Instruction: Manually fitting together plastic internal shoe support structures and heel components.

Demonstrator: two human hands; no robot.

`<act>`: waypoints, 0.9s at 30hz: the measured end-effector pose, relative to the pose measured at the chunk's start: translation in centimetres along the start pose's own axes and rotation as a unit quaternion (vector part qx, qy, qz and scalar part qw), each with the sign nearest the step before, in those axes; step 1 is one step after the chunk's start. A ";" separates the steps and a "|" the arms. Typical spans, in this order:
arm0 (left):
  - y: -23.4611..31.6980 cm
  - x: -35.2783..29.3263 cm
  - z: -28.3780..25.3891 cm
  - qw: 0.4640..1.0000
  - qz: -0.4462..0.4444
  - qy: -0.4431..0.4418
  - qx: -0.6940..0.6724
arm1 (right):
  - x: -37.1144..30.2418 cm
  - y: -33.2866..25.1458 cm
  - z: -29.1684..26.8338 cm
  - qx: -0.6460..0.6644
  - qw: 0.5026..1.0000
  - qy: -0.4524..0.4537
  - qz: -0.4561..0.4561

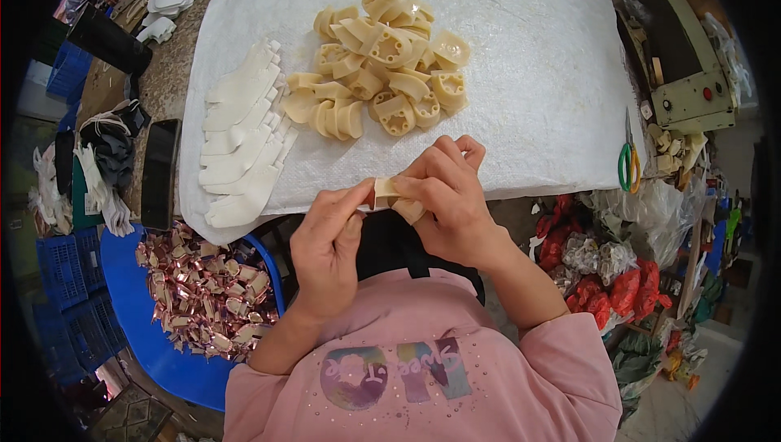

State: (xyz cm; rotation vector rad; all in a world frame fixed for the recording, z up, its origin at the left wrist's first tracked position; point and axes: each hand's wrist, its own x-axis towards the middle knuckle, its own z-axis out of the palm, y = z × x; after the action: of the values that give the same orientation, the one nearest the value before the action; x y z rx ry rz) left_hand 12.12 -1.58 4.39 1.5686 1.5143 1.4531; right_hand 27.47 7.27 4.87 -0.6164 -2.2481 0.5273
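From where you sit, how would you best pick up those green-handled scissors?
Probably by the looped handles of the green-handled scissors, coming from the near side with the right hand: the loops point toward the table's near edge, the blades away.

A black phone (159,172) is lying left of the white cloth (529,76), green-handled scissors (629,164) are resting at its right edge, and copper-coloured pieces (203,291) are filling a blue bin (154,352).

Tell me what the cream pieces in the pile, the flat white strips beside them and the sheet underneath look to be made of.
Cream pieces: likely moulded plastic, smooth, semi-matte, with formed holes.
White strips: probably thin plastic or fibre sheet, matte; unclear.
Sheet: seemingly woven plastic sacking, fine weave texture, creased.
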 end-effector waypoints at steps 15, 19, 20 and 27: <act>-2.9 1.0 1.3 0.993 0.112 0.003 -0.023 | -0.4 0.5 -0.4 0.179 0.974 -0.135 0.014; -1.5 1.2 0.9 0.997 0.071 0.007 -0.043 | -0.1 0.6 -0.3 0.160 0.980 -0.116 -0.016; -1.0 1.4 0.9 0.995 0.093 0.010 -0.044 | -0.3 0.7 -0.3 0.162 0.984 -0.070 -0.024; -2.5 1.4 -0.9 0.972 0.202 0.066 0.103 | 0.6 -1.5 -1.1 0.061 0.998 -0.028 -0.017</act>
State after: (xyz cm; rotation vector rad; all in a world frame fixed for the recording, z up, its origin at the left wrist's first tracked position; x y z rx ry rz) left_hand 10.10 0.01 2.91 2.0346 1.5203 1.6885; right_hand 27.50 6.62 6.65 -0.5068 -2.2544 0.6666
